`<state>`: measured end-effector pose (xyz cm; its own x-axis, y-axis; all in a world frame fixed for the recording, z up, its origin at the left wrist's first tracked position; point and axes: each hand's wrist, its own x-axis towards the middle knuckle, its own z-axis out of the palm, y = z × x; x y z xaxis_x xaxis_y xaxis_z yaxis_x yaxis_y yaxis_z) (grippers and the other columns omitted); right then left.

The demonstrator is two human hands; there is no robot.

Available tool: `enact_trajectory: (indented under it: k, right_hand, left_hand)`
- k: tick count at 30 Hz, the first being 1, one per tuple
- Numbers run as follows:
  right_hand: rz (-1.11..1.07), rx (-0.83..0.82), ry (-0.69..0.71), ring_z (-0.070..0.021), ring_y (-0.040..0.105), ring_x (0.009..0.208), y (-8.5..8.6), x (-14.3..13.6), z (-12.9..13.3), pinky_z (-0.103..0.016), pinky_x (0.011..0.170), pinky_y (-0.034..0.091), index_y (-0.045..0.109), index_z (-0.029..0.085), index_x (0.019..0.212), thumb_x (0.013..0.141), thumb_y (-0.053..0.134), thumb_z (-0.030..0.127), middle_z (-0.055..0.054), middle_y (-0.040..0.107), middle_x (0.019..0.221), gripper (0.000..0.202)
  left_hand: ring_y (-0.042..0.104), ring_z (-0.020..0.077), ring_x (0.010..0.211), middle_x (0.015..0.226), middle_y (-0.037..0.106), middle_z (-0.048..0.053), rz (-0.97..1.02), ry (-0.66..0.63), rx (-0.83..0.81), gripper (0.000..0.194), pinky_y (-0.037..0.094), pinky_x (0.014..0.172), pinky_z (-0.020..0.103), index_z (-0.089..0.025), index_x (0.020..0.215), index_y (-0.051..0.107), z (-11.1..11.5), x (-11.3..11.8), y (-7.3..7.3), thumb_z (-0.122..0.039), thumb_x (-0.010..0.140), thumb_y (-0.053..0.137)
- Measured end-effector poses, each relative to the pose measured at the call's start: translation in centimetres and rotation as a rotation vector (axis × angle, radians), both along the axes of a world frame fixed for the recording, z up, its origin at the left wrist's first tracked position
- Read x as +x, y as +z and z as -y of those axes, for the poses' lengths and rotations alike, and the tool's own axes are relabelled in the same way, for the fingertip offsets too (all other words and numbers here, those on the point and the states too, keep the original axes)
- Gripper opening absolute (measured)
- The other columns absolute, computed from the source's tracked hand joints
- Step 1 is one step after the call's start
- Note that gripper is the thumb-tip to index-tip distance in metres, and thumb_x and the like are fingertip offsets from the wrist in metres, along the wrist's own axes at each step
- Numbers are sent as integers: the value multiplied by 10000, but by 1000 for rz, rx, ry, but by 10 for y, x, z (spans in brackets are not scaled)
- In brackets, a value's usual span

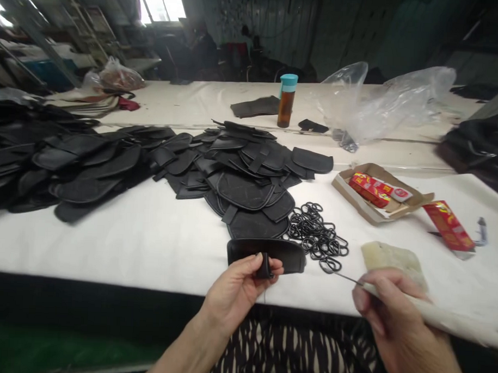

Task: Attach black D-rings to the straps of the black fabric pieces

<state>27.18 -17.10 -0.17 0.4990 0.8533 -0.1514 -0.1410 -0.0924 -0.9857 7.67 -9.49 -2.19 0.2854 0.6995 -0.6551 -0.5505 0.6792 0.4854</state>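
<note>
My left hand (pixel 241 287) is closed on a black leather piece (pixel 287 254), pinching its folded strap (pixel 264 266) between thumb and fingers. The piece has a rounded outline and is held just above the table's front edge. My right hand (pixel 395 306) grips an awl (pixel 440 315) with a long pale handle. Its thin metal tip reaches left to a black oval ring (pixel 330 265) at the near edge of a heap of black rings (pixel 313 229); whether it hooks the ring I cannot tell. A pale yellow block (pixel 391 259) lies just behind my right hand.
Black leather pieces (pixel 244 190) are piled across the middle and left. An open cardboard box (pixel 364 209) holds red packets; another red box (pixel 449 226) lies to its right. Farther back stand a blue-lidded bottle (pixel 287 103) and clear plastic bags (pixel 402 105).
</note>
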Motion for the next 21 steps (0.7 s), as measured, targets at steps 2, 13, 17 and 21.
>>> enact_trajectory:
  k: [2,13,17,21]
  right_hand:
    - [-46,26,98,-92,380,501,-1,-19,-7,-194,439,310,570,185,681,800,611,430,16,504,597,275]
    - [15,27,237,-97,404,495,-16,-54,-25,-217,469,330,561,194,712,802,605,433,23,549,614,259]
    - [83,31,247,-104,427,497,-17,-57,-29,-217,472,354,557,193,689,814,578,437,25,543,597,275]
    - [96,30,254,-105,440,490,-17,-60,-31,-218,477,365,563,192,695,817,569,437,29,544,581,274]
  left_hand:
    - [684,208,768,786,721,152,32,-14,7,169,541,789,322,-42,723,688,1,-2,-1,-95,820,559]
    - [657,194,814,839,721,120,148,-117,71,154,495,848,318,-51,774,722,1,-7,-8,-147,797,604]
    - [652,203,818,833,719,119,150,-127,92,170,491,845,333,-48,785,725,1,-8,-10,-160,800,598]
    - [646,210,835,832,718,117,158,-127,108,163,479,862,357,-56,789,726,1,-8,-12,-165,796,605]
